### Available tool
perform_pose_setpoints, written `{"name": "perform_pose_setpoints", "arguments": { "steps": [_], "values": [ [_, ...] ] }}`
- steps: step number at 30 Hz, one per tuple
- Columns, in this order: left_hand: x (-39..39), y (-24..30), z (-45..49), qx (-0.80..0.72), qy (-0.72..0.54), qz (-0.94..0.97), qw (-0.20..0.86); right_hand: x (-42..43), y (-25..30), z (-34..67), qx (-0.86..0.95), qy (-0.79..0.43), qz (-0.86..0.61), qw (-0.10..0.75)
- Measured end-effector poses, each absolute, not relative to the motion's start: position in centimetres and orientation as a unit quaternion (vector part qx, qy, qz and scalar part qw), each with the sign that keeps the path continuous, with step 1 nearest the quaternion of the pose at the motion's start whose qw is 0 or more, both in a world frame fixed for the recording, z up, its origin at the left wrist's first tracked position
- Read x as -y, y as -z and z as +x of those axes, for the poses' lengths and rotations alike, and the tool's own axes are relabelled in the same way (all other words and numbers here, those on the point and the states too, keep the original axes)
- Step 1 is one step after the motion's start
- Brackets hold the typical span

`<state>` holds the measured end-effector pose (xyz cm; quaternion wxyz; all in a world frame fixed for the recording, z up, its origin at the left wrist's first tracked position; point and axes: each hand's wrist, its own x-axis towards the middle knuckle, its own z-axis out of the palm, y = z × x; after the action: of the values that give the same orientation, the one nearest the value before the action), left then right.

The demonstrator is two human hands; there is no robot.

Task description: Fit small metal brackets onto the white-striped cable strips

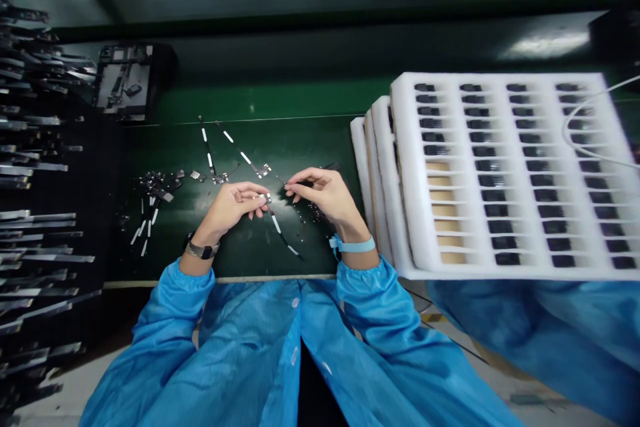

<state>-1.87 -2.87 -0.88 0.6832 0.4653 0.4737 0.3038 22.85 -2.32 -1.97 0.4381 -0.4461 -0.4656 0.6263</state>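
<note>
My left hand (234, 207) is closed in a pinch on the small board end of a flex cable (277, 223). The cable's black and white strip hangs down to the right over the dark green table. My right hand (324, 195) is just to the right, with thumb and fingertips pressed together. What it pinches is too small to make out. Beyond my hands lie two more flex cables with little boards, one on the left (207, 149) and another on the right (242, 153). Tiny dark bits (314, 211) are scattered beneath my right hand.
A heap of small parts and strips (159, 185) lies left of my hands. White foam trays (417, 213) with dark pieces in slots stand at the right, a white cord (567, 127) over them. Many strips (45, 240) jut from the left. A dark device (125, 83) sits at back left.
</note>
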Motion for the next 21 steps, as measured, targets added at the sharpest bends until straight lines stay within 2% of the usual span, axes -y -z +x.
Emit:
{"name": "perform_pose_setpoints", "arguments": {
  "steps": [10, 21],
  "values": [
    [3.0, 1.6, -1.5, -0.481, -0.309, 0.478, 0.667, 2.7, 2.9, 22.1, 0.466, -0.666, -0.436, 0.386],
    [3.0, 1.7, -1.4, -0.492, -0.309, 0.494, 0.647, 2.9, 3.6, 21.9, 0.540, -0.633, -0.426, 0.355]
  ]
}}
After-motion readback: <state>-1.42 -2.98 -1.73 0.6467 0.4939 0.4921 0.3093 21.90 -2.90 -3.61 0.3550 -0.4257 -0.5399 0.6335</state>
